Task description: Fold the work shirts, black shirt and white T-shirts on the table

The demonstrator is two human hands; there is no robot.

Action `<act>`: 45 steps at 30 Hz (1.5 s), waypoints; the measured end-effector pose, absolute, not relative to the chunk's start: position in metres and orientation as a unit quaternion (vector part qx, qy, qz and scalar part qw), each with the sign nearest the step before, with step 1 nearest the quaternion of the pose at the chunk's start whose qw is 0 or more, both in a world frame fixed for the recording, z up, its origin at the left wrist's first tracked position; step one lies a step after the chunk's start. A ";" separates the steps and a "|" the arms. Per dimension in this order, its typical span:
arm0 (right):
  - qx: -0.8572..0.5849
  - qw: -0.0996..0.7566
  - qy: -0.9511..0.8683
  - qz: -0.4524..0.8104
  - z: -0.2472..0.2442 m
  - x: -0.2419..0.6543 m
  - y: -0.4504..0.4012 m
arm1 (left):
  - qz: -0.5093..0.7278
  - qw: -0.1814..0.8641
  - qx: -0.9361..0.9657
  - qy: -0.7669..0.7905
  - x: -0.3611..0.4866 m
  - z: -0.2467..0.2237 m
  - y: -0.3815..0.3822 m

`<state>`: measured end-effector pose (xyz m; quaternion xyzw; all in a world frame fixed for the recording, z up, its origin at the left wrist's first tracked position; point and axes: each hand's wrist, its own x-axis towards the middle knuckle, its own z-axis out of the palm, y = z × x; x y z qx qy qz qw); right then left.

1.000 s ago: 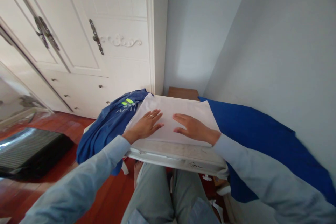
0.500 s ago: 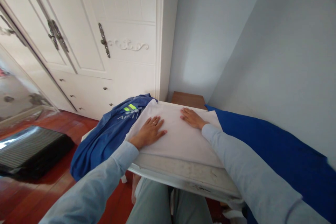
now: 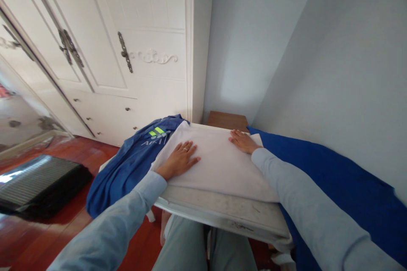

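Note:
A pale pinkish-white cloth (image 3: pixel 213 165) lies spread over a small white table (image 3: pixel 222 203). On its left part my left hand (image 3: pixel 180 160) rests palm down with fingers apart and a ring on one finger. My right hand (image 3: pixel 243 141) presses flat near the cloth's far right corner, fingers stretched out. Neither hand grips anything. A blue garment (image 3: pixel 127 169) with pale lettering and yellow-green marks drapes over the table's left end, touching the cloth's edge.
Blue fabric (image 3: pixel 333 178) spreads along the wall at right. Behind the table stand a white wardrobe (image 3: pixel 159 93) and a brown wooden box-like piece (image 3: pixel 227 119). A dark ribbed suitcase (image 3: pixel 44 182) lies on the red wooden floor (image 3: pixel 104 148) at left.
My right hand has slid right across the cloth toward its far right corner. The cloth's near right corner has shifted slightly right. My left hand stays in nearly the same place.

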<state>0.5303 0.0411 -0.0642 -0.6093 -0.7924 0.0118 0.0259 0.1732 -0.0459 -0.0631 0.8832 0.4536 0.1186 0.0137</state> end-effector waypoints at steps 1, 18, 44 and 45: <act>-0.616 0.025 -0.787 0.008 -0.061 0.526 0.041 | 0.129 0.022 0.882 0.454 0.174 -0.061 -0.046; -0.398 0.231 -0.705 0.539 -0.023 0.427 -0.196 | 0.673 0.357 0.264 0.592 0.122 -0.041 -0.214; -0.358 0.633 -0.055 0.684 -0.034 0.394 -0.193 | 0.631 0.599 0.106 0.481 0.140 0.020 -0.146; -0.377 0.648 -0.079 0.657 -0.035 0.414 -0.194 | 0.633 0.595 0.104 0.485 0.138 0.019 -0.147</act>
